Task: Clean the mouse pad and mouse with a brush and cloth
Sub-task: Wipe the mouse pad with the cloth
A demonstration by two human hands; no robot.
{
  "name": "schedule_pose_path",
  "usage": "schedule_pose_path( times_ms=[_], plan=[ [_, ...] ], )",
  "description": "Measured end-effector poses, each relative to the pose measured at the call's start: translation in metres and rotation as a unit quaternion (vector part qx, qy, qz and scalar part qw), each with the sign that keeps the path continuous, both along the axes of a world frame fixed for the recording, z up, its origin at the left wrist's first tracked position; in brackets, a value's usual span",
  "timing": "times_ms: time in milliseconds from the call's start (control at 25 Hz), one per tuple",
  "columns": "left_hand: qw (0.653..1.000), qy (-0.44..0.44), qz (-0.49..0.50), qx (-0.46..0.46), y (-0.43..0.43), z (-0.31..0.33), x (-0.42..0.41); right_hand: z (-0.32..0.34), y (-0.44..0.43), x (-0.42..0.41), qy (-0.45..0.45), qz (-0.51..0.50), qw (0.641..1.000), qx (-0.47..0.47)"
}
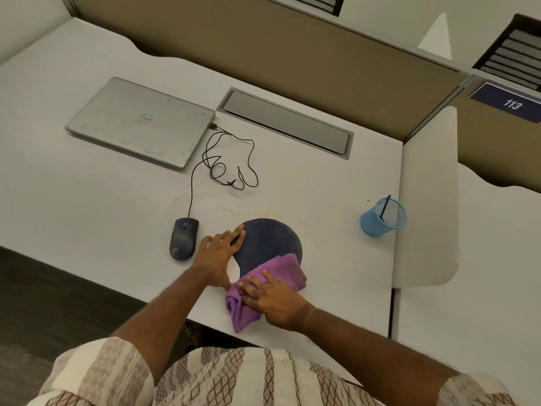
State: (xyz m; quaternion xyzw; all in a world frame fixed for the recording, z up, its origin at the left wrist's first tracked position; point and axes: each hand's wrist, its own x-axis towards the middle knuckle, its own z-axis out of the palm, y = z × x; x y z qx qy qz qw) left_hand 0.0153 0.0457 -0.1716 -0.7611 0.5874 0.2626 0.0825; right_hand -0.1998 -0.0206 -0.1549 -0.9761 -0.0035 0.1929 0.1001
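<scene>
— On the desk [87,200] near its front edge, where does the pad sit from your hands?

— I see the pad [270,241] just ahead of both. My left hand [218,253] lies flat and open on its left rim, pinning it. My right hand [270,297] presses down on the bunched cloth [288,266], fingers spread over it, not closed around it. The cloth covers the pad's near end.

— And the mouse?

— The mouse [183,240] lies just left of my left hand, long axis front to back, cord running away to the laptop [140,121]. The left hand is nearer.

— The brush?

— I judge the dark stick in the blue cup [380,221], well off right, is its handle; the head is hidden. The pad's near end is hidden too.
</scene>
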Motion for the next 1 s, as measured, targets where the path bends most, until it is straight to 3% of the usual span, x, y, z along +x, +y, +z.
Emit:
schedule_pose_path(
  times_ms=[320,920,1000],
  plan=[
    [1.000,-0.007,0.008,0.020,-0.002,0.006,-0.005,0.003,0.004,-0.029,0.003,0.047,0.999,-0.014],
    [0.999,0.001,0.018,0.028,-0.003,0.007,-0.006,0.016,-0.009,-0.090,0.069,-0.082,0.990,0.097],
    [1.000,0.000,0.015,0.028,-0.001,0.007,-0.007,0.025,-0.013,-0.089,0.045,-0.107,0.988,0.104]
  ],
)
